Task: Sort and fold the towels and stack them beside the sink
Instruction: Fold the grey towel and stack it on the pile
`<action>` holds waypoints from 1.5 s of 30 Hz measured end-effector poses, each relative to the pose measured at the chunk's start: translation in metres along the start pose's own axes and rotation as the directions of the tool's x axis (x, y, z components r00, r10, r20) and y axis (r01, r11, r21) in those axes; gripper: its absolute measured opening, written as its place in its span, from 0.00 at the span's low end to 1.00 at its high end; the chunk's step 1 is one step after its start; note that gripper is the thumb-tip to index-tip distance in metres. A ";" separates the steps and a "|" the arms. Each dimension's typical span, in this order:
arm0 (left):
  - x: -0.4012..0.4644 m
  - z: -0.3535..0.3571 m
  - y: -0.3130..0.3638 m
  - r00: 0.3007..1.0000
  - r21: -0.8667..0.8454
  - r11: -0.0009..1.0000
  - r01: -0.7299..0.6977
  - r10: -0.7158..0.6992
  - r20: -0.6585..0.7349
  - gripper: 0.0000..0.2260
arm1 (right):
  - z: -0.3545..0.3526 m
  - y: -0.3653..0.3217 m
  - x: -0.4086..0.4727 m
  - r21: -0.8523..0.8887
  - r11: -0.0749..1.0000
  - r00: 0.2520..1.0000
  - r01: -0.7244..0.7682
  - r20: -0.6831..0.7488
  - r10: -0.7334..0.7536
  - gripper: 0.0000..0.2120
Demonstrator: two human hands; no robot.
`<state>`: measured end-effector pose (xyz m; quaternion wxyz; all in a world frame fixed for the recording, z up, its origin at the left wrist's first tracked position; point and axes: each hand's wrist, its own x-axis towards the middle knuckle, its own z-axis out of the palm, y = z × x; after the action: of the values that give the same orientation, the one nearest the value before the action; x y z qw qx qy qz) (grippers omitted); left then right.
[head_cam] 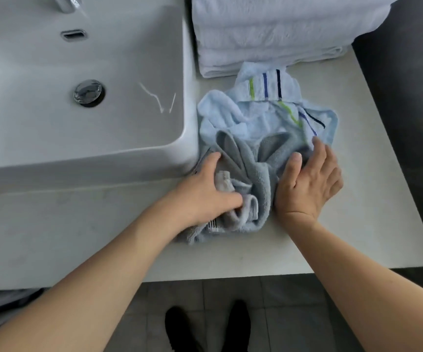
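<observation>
From the head view, I see my left hand [205,191] with fingers curled into the crumpled grey towel [251,179], gripping its bunched folds near the counter's [357,212] front edge, just beside the sink [185,138]. My right hand [309,184] rests flat, fingers straight, on the same heap. A pale blue striped towel [268,107] lies behind, touching the folded white stack [268,34] at the counter's back edge.

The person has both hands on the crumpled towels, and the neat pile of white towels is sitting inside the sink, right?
Not quite. The white towels are stacked on the counter beside the sink, not inside it, as the head view shows. Both the left hand and right hand are on the crumpled towels.
</observation>
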<state>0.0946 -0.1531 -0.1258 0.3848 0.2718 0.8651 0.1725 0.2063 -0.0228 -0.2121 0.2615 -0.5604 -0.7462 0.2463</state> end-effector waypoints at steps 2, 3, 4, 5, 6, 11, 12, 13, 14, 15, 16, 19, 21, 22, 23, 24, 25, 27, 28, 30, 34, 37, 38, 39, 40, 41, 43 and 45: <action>0.011 0.003 0.008 0.996 0.216 0.973 -0.081 0.088 -0.021 0.50 | 0.001 0.000 0.000 -0.011 0.998 0.997 0.061 0.038 -0.060 0.31; 0.018 0.004 0.013 0.989 0.296 0.948 -0.118 0.138 -0.046 0.50 | 0.001 0.000 0.000 -0.016 0.996 0.995 0.085 0.049 -0.084 0.30; 0.024 0.004 0.017 0.984 0.360 0.923 -0.137 0.169 -0.059 0.47 | 0.001 0.000 0.000 -0.025 0.994 0.993 0.104 0.054 -0.102 0.30; 0.028 0.006 0.019 0.979 0.404 0.904 -0.143 0.189 -0.077 0.41 | 0.002 0.000 0.001 -0.038 0.992 0.992 0.116 0.055 -0.114 0.29; 0.031 0.007 0.020 0.969 0.431 0.889 -0.155 0.221 -0.107 0.32 | 0.003 0.001 0.001 -0.053 0.991 0.991 0.122 0.056 -0.119 0.28; 0.002 0.009 -0.013 0.743 0.597 0.725 -0.344 0.599 -0.298 0.16 | 0.005 0.004 0.002 -0.065 0.972 0.972 0.224 0.093 -0.217 0.12; -0.005 0.014 -0.030 0.705 0.617 0.683 -0.391 0.653 -0.276 0.18 | 0.006 0.005 0.001 -0.063 0.963 0.961 0.264 0.098 -0.257 0.10; -0.011 0.022 -0.049 0.682 0.624 0.655 -0.426 0.686 -0.255 0.20 | 0.006 0.005 0.001 -0.068 0.952 0.951 0.299 0.100 -0.292 0.09; -0.013 0.030 -0.066 0.671 0.613 0.651 -0.448 0.698 -0.250 0.21 | 0.007 0.005 0.001 -0.072 0.943 0.942 0.326 0.103 -0.318 0.09; -0.011 0.038 -0.078 0.664 0.592 0.663 -0.458 0.698 -0.269 0.21 | 0.008 0.004 0.000 -0.070 0.936 0.936 0.344 0.109 -0.336 0.09; -0.007 0.043 -0.085 0.650 0.572 0.675 -0.467 0.700 -0.295 0.22 | 0.008 0.004 0.000 -0.062 0.933 0.931 0.356 0.113 -0.347 0.10; 0.006 0.048 -0.087 0.613 0.537 0.668 -0.516 0.725 -0.313 0.22 | 0.008 0.004 -0.002 -0.039 0.910 0.906 0.412 0.123 -0.405 0.12; 0.007 0.050 -0.086 0.605 0.520 0.679 -0.518 0.721 -0.338 0.21 | 0.008 0.004 -0.003 -0.036 0.878 0.873 0.478 0.134 -0.470 0.10; 0.007 0.051 -0.086 0.601 0.525 0.692 -0.496 0.710 -0.368 0.21 | 0.008 0.003 -0.003 -0.032 0.858 0.852 0.513 0.143 -0.504 0.10; 0.007 0.052 -0.086 0.592 0.538 0.704 -0.464 0.698 -0.402 0.21 | 0.007 0.002 -0.004 -0.026 0.838 0.831 0.545 0.151 -0.536 0.09; 0.007 0.054 -0.086 0.580 0.554 0.711 -0.433 0.690 -0.433 0.21 | 0.007 0.001 -0.005 -0.019 0.818 0.809 0.575 0.156 -0.566 0.10; 0.008 0.056 -0.086 0.566 0.568 0.713 -0.412 0.688 -0.454 0.20 | 0.007 0.001 -0.006 -0.012 0.797 0.788 0.603 0.160 -0.594 0.11; 0.010 0.058 -0.087 0.537 0.578 0.708 -0.406 0.696 -0.476 0.20 | 0.006 -0.001 -0.008 0.003 0.758 0.747 0.652 0.167 -0.643 0.13; 0.011 0.059 -0.088 0.529 0.575 0.708 -0.410 0.698 -0.482 0.20 | 0.006 -0.001 -0.009 0.018 0.744 0.730 0.668 0.174 -0.660 0.13; 0.013 0.059 -0.091 0.533 0.562 0.715 -0.416 0.692 -0.487 0.19 | 0.006 -0.001 -0.010 0.048 0.730 0.710 0.682 0.194 -0.677 0.14; 0.012 0.054 -0.085 0.591 0.463 0.756 -0.462 0.652 -0.475 0.18 | 0.004 -0.001 -0.023 0.108 0.767 0.740 0.633 0.208 -0.640 0.18; 0.005 0.041 -0.089 0.613 0.339 0.755 -0.562 0.655 -0.442 0.17 | 0.001 -0.007 -0.063 0.173 0.813 0.793 0.556 0.184 -0.581 0.21; 0.002 0.035 -0.097 0.601 0.339 0.736 -0.586 0.676 -0.427 0.16 | 0.002 -0.010 -0.080 0.188 0.818 0.799 0.543 0.186 -0.573 0.23; -0.002 0.029 -0.109 0.587 0.356 0.715 -0.602 0.698 -0.410 0.16 | 0.005 -0.016 -0.097 0.196 0.821 0.798 0.537 0.196 -0.569 0.26; -0.006 0.022 -0.124 0.572 0.377 0.696 -0.611 0.717 -0.399 0.16 | 0.008 -0.021 -0.113 0.197 0.820 0.793 0.538 0.213 -0.571 0.29; -0.010 0.015 -0.140 0.562 0.393 0.685 -0.614 0.728 -0.391 0.16 | 0.012 -0.028 -0.126 0.190 0.816 0.781 0.546 0.236 -0.578 0.32; -0.017 -0.002 -0.173 0.558 0.407 0.683 -0.607 0.731 -0.393 0.16 | 0.024 -0.045 -0.148 0.169 0.797 0.744 0.580 0.289 -0.603 0.36; -0.026 -0.022 -0.209 0.558 0.413 0.699 -0.584 0.715 -0.421 0.16 | 0.044 -0.071 -0.171 0.156 0.774 0.705 0.614 0.332 -0.626 0.37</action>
<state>0.0218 -0.3362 -0.2025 -0.0077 0.5527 0.7871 0.2737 0.1672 -0.2084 -0.2174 0.1950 -0.2167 -0.9216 0.2562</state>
